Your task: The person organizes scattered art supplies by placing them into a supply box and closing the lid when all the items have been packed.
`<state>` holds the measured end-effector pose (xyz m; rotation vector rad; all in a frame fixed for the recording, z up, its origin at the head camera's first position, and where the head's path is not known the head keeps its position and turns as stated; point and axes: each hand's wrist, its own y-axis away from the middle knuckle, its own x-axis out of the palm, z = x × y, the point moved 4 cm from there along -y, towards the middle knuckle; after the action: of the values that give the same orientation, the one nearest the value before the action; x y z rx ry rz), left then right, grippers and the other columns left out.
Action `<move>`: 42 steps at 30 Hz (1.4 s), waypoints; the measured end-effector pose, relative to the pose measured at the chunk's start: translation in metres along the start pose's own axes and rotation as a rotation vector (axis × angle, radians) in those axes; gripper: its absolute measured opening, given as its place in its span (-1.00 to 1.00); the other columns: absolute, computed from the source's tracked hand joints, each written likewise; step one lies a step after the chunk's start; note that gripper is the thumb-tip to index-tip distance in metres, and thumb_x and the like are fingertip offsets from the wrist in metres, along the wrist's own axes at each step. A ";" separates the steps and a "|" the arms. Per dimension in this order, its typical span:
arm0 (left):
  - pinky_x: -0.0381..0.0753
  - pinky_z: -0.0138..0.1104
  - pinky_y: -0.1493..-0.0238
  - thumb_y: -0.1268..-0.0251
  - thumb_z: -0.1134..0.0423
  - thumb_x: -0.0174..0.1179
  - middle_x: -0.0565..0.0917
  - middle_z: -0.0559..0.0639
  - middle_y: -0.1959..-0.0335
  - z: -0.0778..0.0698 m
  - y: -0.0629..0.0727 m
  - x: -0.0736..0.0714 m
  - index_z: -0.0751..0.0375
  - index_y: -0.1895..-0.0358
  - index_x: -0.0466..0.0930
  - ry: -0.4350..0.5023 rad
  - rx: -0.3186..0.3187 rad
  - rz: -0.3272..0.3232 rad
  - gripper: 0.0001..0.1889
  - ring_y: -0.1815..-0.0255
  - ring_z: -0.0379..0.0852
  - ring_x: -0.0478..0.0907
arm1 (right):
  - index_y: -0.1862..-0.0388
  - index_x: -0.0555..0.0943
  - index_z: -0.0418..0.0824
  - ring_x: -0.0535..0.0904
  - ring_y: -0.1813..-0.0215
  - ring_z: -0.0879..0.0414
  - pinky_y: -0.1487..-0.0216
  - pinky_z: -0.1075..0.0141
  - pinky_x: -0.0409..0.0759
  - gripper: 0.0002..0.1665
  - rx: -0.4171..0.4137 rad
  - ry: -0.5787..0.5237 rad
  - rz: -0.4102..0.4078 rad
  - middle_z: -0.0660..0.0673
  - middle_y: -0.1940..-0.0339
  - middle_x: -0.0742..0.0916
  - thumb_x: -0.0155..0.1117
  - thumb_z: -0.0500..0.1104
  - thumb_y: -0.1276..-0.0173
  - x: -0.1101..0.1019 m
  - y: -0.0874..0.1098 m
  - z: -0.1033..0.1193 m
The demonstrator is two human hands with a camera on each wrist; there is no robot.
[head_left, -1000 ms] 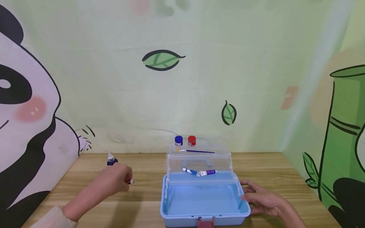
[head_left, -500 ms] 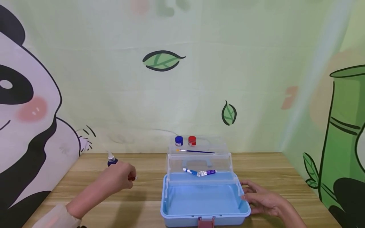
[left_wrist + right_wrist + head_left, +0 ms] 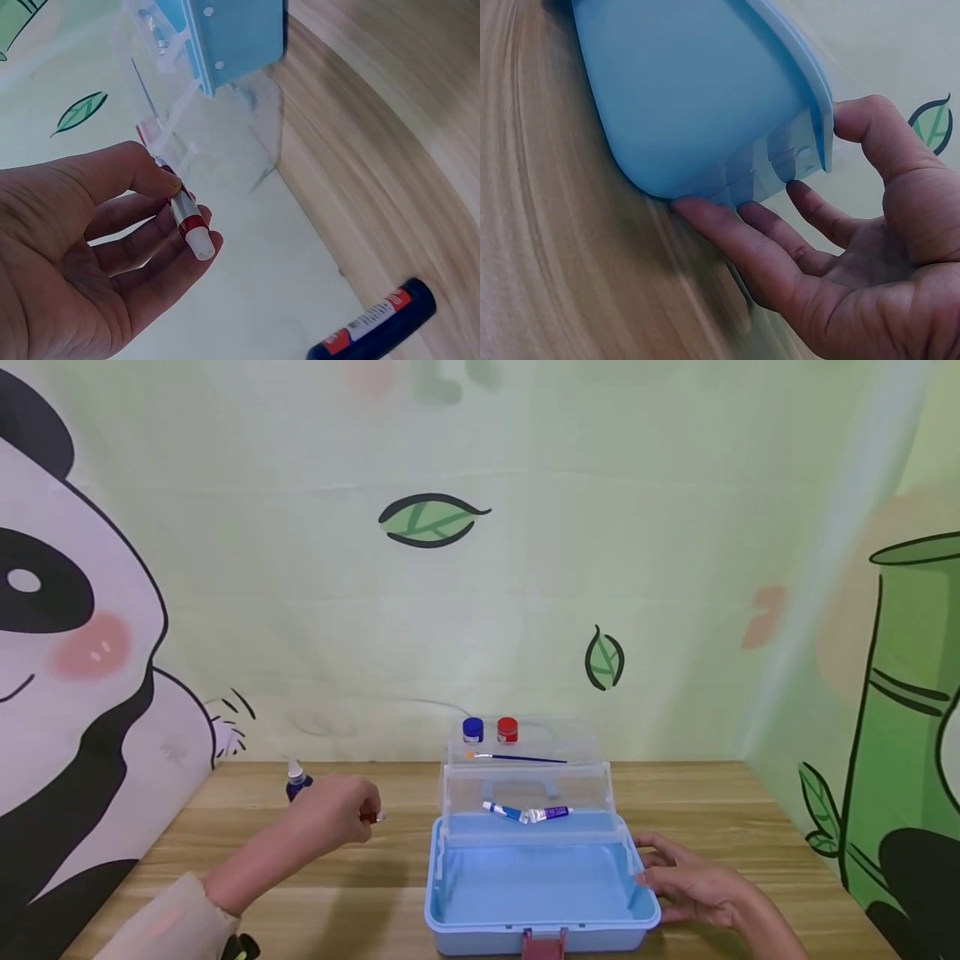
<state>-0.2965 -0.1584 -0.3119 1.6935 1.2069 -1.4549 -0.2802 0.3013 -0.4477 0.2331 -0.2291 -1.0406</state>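
Lower left, the left hand (image 3: pixel 336 808) pinches a red-silver tube (image 3: pixel 184 211), likely carried for placement; right hand (image 3: pixel 692 885) loosely touches light-blue plastic box (image 3: pixel 480 941).

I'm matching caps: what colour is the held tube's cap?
The cap on the tube is white, best seen in the left wrist view.

light-blue box (image 3: pixel 540 887) | open, upright | red-and-silver tube (image 3: pixel 184 210) | white-ended, pinched in mid-air, left of the box
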 end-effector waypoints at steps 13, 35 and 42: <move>0.42 -0.35 0.48 -0.12 0.54 0.44 0.57 -0.16 0.55 -0.027 -0.024 -0.005 0.09 0.50 0.68 0.000 0.032 -0.029 -0.75 0.52 -0.18 0.43 | -0.66 0.01 -0.33 0.64 -0.18 -0.10 -0.12 -0.12 0.75 -0.12 0.010 0.004 -0.020 -0.36 -0.40 0.44 0.27 -0.26 -0.56 -0.002 -0.001 -0.002; 0.60 -0.31 0.37 -0.18 0.56 0.47 0.62 -0.10 0.46 -0.053 -0.053 -0.009 0.19 0.37 0.66 0.015 0.072 0.012 -0.79 0.43 -0.13 0.51 | -0.67 -0.02 -0.34 0.63 -0.20 -0.08 -0.13 -0.10 0.75 -0.09 0.004 -0.003 -0.010 -0.39 -0.45 0.39 0.28 -0.27 -0.57 0.001 0.000 -0.001; 0.62 -0.32 0.35 -0.21 0.56 0.47 0.63 -0.08 0.48 -0.065 -0.066 -0.009 0.19 0.40 0.67 -0.028 0.076 0.035 -0.79 0.43 -0.11 0.52 | -0.66 -0.03 -0.34 0.63 -0.19 -0.07 -0.11 -0.08 0.75 -0.10 -0.005 -0.010 0.005 -0.36 -0.43 0.41 0.26 -0.28 -0.57 0.000 0.000 -0.002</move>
<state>-0.3279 -0.0764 -0.2811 1.7298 1.1148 -1.5156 -0.2793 0.3011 -0.4492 0.2227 -0.2361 -1.0373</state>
